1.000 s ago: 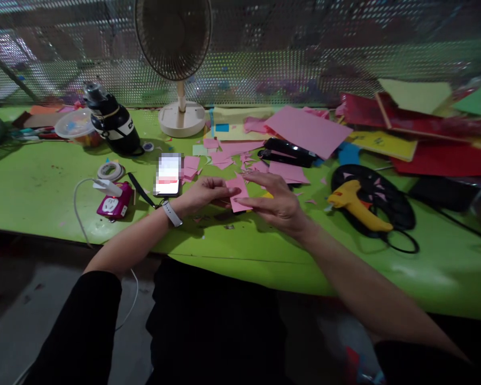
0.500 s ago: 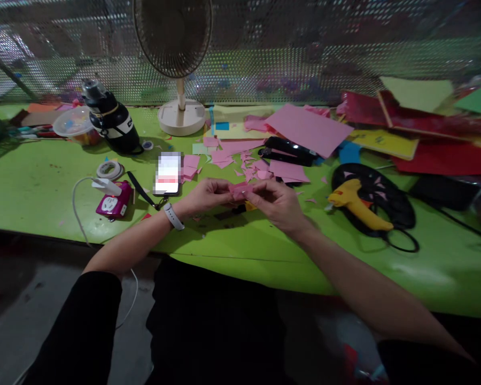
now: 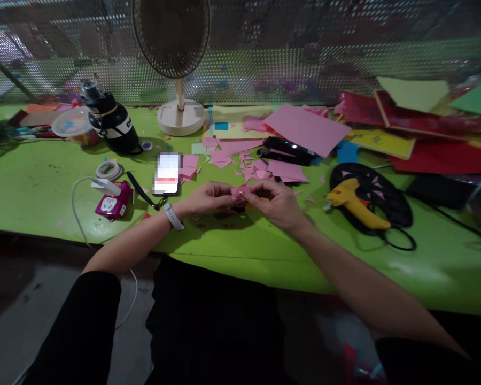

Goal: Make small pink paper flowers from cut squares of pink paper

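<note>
Over table (image 3: 240, 243), pinched pink paper (image 3: 239, 191), long axis left-right

A paper-craft work corner; whether in a home, school or workshop cannot be told.
Pink paper scraps (image 3: 250, 170) litter a green table (image 3: 240, 246), a black stapler (image 3: 286, 152) lies among them, and larger coloured sheets (image 3: 385, 143) are heaped toward the right. A yellow glue gun (image 3: 358, 206) rests on a black oval piece (image 3: 398, 208); a tape roll (image 3: 99, 170) sits toward the left. A mesh screen (image 3: 272, 64) lines the back, grey floor (image 3: 8, 331) shows below, and a fan (image 3: 172, 35), phone (image 3: 167, 174) and bottle (image 3: 114, 128) suggest a personal desk.
</note>
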The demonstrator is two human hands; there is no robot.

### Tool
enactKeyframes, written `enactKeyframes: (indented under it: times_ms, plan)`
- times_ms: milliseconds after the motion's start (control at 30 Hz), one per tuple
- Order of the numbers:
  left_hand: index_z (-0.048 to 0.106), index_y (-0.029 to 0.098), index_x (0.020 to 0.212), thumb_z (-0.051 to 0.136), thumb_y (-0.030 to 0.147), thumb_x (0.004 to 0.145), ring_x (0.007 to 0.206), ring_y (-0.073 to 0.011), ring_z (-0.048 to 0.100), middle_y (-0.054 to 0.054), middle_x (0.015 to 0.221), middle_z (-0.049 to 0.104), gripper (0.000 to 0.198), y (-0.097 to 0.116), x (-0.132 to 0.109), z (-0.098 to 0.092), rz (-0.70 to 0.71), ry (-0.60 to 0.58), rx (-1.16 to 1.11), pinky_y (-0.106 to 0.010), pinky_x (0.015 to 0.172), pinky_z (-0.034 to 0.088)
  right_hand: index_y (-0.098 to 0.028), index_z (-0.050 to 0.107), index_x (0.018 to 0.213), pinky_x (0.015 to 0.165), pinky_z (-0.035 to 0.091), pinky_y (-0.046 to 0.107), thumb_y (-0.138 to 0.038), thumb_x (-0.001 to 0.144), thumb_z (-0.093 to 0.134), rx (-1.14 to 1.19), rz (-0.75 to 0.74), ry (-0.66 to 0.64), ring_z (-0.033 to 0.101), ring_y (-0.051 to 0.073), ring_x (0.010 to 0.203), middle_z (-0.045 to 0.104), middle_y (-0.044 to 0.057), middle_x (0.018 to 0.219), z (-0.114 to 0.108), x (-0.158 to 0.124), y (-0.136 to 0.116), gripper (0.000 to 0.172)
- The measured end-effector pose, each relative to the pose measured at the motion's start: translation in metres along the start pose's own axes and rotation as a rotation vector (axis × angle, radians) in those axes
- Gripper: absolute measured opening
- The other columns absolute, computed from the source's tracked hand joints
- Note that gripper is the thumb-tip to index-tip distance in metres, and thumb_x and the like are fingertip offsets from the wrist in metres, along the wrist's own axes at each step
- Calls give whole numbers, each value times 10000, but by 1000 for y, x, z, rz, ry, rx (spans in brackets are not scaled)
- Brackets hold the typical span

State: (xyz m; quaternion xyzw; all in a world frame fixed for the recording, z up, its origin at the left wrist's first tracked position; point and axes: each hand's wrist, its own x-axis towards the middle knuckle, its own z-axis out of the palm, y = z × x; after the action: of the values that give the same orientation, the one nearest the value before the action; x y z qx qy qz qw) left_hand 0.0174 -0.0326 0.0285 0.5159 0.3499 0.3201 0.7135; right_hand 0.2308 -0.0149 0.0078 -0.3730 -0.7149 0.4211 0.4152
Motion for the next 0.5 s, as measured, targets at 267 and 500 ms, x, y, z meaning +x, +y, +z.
enactKeyframes:
  times_ms: [267,500]
  plan:
    - [765,140,984,783,237,819,902,-129,702,-81,1023,766,192,0,0,-2,-47,-7,-8,-283,843,584,-222,719,835,716,647,383,-456,826,789,13,-17,-24,718,183,719,763,36,832,2,-2,-4,245]
    - [764,132,1006,792,226,815,926,-143,704,-84,1018,765,215,-2,0,-3,-53,-12,-42,-308,863,593,-222,714,826,702,650,369,-472,822,791,13,-6,-30,724,180,708,766,37,827,2,-2,-6,262]
